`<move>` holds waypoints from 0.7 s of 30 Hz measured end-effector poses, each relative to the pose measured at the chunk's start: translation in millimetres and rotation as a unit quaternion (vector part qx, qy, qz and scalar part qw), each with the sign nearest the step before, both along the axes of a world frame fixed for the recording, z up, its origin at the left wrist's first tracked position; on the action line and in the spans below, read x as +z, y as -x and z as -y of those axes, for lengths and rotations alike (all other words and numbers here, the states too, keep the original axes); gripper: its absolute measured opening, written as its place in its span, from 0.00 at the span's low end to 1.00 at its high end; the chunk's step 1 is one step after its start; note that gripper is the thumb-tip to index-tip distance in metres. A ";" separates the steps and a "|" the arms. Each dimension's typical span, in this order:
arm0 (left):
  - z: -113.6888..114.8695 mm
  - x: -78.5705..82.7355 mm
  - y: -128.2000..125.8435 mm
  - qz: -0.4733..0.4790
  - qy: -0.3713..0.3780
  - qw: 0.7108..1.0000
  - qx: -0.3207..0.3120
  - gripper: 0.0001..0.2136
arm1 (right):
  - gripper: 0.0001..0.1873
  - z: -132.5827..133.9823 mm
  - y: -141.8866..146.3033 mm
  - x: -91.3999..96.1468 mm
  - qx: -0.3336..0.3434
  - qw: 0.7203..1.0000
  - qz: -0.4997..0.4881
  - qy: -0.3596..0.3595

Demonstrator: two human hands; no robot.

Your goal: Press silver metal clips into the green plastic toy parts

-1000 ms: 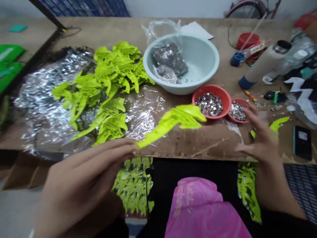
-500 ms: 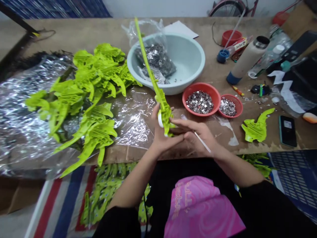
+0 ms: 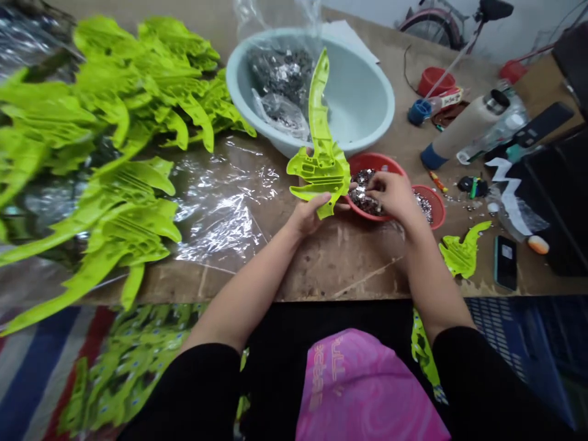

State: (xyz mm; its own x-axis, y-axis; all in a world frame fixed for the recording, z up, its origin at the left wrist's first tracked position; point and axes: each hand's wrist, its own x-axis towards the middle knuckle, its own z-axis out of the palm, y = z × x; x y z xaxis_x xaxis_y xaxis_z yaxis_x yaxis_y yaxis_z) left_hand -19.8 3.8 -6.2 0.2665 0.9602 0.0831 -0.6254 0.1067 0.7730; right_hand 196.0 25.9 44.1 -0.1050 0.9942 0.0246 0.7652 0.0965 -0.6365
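My left hand [image 3: 312,214] grips a lime-green plastic moulded part [image 3: 324,168] by its lower edge, thumb on top. The part's ribbed inner side faces up and its long curved arm points away, over the rim of the pale blue basin [image 3: 381,116]. My right hand [image 3: 392,193] dips into the larger red basket [image 3: 379,160], its fingertips pinched together among small shiny metal pieces [image 3: 362,199]. Whatever is between those fingertips is too small to make out. Beside this basket, partly behind my right wrist, stands a smaller red basket [image 3: 441,211] of similar pieces.
Many green parts [image 3: 138,92] are heaped on the left over clear plastic sheeting [image 3: 225,208]. Bagged metal pieces [image 3: 280,73] lie in the basin. On the right are a single green part [image 3: 462,251], a phone [image 3: 505,263] and a flask [image 3: 463,131].
My right hand has moved from beside the green part into the larger red basket. The part in my left hand has turned from edge-on to inner side up. The view has shifted.
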 end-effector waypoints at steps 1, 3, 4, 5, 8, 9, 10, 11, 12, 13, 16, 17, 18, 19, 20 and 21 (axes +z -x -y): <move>0.3 0.5 1.3 0.024 -0.005 1.000 -0.014 0.38 | 0.05 2.9 -3.7 0.6 -0.022 0.998 -0.044 -0.029; 2.1 4.2 2.2 0.071 -0.013 0.996 -0.046 0.38 | 0.09 8.5 -10.1 -2.1 -0.062 0.978 -0.176 -0.097; 3.6 6.4 1.7 0.084 -0.017 0.995 -0.054 0.37 | 0.13 11.4 -11.5 -5.0 -0.076 0.959 -0.242 -0.127; 5.5 8.3 0.7 0.089 -0.019 0.994 -0.058 0.37 | 0.17 14.6 -11.4 -8.6 -0.081 0.942 -0.291 -0.149; 12.1 9.5 -4.3 0.073 -0.016 0.996 -0.048 0.39 | 0.21 26.6 -2.0 -17.4 -0.055 0.926 -0.332 -0.172; 14.0 8.4 -6.1 0.068 -0.018 0.997 -0.041 0.40 | 0.20 31.1 3.2 -18.8 -0.037 0.926 -0.333 -0.175; 15.6 6.8 -7.9 0.067 -0.022 0.997 -0.036 0.41 | 0.17 35.6 8.8 -19.5 -0.020 0.925 -0.332 -0.184; 16.6 4.8 -9.6 0.070 -0.029 0.997 -0.031 0.41 | 0.15 39.9 14.3 -19.6 -0.007 0.924 -0.328 -0.197; 17.3 2.5 -11.0 0.072 -0.040 0.996 -0.025 0.41 | 0.13 43.8 19.6 -19.3 0.001 0.923 -0.320 -0.212; 17.7 0.1 -12.1 0.073 -0.054 0.996 -0.020 0.41 | 0.11 47.4 24.4 -18.8 0.004 0.923 -0.310 -0.227; 18.4 -6.8 -13.0 0.055 -0.086 0.995 -0.012 0.41 | 0.11 55.4 34.4 -17.1 0.002 0.922 -0.284 -0.262; 18.8 -8.9 -12.4 0.044 -0.092 0.995 -0.014 0.42 | 0.12 57.3 36.4 -16.4 0.002 0.922 -0.281 -0.266; 19.3 -11.0 -11.2 0.035 -0.097 0.994 -0.021 0.43 | 0.12 58.9 37.7 -15.6 0.005 0.923 -0.278 -0.268; 19.5 -13.2 -9.8 0.025 -0.106 0.994 -0.029 0.43 | 0.12 60.2 38.4 -14.7 0.010 0.923 -0.276 -0.268; 19.5 -15.6 -8.3 0.010 -0.124 0.992 -0.037 0.43 | 0.12 61.3 38.8 -13.7 0.019 0.923 -0.274 -0.271; 18.9 -18.4 -7.0 -0.010 -0.148 0.988 -0.043 0.43 | 0.11 62.2 38.8 -12.7 0.031 0.922 -0.271 -0.273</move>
